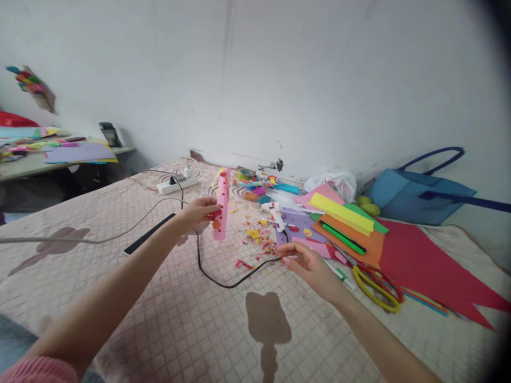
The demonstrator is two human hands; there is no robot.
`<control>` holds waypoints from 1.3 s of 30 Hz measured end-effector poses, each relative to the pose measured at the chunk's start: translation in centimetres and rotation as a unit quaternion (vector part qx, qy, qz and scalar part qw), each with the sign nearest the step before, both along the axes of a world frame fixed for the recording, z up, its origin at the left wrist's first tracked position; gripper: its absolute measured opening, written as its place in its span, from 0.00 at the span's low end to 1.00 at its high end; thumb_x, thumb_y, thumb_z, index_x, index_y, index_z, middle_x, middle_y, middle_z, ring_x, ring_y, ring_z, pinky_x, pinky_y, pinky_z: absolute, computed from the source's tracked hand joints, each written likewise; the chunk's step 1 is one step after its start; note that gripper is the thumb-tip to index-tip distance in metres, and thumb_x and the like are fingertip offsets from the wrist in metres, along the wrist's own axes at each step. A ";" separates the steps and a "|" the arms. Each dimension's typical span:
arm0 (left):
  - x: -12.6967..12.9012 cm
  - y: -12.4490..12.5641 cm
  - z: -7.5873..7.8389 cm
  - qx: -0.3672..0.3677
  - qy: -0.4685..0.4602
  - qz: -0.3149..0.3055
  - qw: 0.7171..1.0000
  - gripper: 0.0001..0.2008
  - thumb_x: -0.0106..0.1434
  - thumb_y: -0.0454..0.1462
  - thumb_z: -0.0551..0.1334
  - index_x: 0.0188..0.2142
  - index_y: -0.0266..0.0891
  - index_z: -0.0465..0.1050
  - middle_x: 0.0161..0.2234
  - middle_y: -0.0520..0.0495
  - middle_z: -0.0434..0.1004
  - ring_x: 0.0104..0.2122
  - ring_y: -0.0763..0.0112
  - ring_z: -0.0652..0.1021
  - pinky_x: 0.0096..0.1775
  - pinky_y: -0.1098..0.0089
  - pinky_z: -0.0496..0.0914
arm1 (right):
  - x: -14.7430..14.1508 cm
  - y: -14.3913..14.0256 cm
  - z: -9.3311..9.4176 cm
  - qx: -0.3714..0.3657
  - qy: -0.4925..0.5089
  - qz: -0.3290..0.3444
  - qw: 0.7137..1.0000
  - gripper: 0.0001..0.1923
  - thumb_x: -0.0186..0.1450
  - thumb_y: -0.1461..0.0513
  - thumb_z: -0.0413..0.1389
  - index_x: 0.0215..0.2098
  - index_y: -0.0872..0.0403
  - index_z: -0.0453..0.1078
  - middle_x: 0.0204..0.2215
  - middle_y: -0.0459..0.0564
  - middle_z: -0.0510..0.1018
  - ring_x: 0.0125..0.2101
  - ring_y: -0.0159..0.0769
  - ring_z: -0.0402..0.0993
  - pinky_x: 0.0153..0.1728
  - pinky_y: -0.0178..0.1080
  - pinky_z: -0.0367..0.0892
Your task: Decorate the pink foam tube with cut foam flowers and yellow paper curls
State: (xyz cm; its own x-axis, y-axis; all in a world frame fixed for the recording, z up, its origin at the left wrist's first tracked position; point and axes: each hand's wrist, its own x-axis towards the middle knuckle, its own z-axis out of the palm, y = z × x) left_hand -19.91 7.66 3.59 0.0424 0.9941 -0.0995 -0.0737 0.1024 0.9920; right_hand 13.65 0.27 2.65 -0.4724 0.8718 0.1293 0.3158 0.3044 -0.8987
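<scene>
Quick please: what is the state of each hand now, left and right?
Left hand: closed, holding the pink strip upright.
Right hand: open, holding nothing, fingers near the black cable.

Head view — forward and down, over bedspread (pixel 167 319).

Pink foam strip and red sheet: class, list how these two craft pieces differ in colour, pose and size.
The pink foam strip is held upright in the left hand; the red sheet lies flat on the bedspread. The pink foam strip is narrow and dotted with red and orange bits; the red sheet is broad, plain and pointed. Both look like craft material.
</scene>
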 end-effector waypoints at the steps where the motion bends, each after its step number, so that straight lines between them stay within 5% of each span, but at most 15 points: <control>1: -0.1 0.3 -0.3 -0.016 0.009 -0.002 1.000 0.13 0.47 0.37 0.70 0.31 0.35 0.73 0.27 0.50 0.73 0.25 0.78 0.73 0.31 0.76 0.69 | 0.4 -0.3 -0.3 -0.002 -0.005 -0.004 1.000 0.13 0.63 0.56 0.53 0.44 0.51 0.67 0.43 0.51 0.74 0.44 0.39 0.70 0.42 0.41 0.66; 8: -0.2 2.4 -2.5 -0.094 0.028 0.004 0.995 0.12 0.43 0.33 0.71 0.25 0.33 0.71 0.21 0.51 0.71 0.20 0.79 0.70 0.25 0.76 0.67 | 2.0 -1.2 -1.8 -0.023 -0.017 -0.006 1.000 0.13 0.63 0.55 0.52 0.43 0.52 0.67 0.43 0.53 0.73 0.45 0.40 0.70 0.46 0.43 0.64; 24: -0.5 4.9 -3.9 -0.117 0.030 0.023 0.992 0.17 0.40 0.33 0.73 0.29 0.32 0.71 0.21 0.50 0.73 0.19 0.77 0.72 0.24 0.74 0.70 | 1.8 -1.7 -2.3 -0.026 -0.003 -0.025 0.999 0.13 0.62 0.53 0.53 0.39 0.51 0.69 0.40 0.52 0.75 0.42 0.41 0.71 0.41 0.43 0.65; 32: 0.3 4.0 -2.8 -0.102 0.009 0.003 0.995 0.10 0.44 0.29 0.70 0.25 0.31 0.70 0.19 0.50 0.71 0.18 0.79 0.71 0.22 0.78 0.66 | 1.5 -1.7 -2.6 -0.035 -0.011 -0.025 0.999 0.13 0.62 0.53 0.53 0.39 0.52 0.69 0.41 0.52 0.74 0.43 0.42 0.70 0.42 0.44 0.65; 39: 0.9 1.4 0.3 -0.072 -0.028 -0.033 0.996 0.05 0.50 0.30 0.67 0.27 0.33 0.72 0.23 0.50 0.72 0.22 0.80 0.72 0.26 0.79 0.68 | 0.6 -1.0 -1.3 -0.017 -0.018 -0.019 1.000 0.11 0.63 0.55 0.53 0.40 0.51 0.69 0.38 0.50 0.76 0.39 0.40 0.71 0.41 0.43 0.65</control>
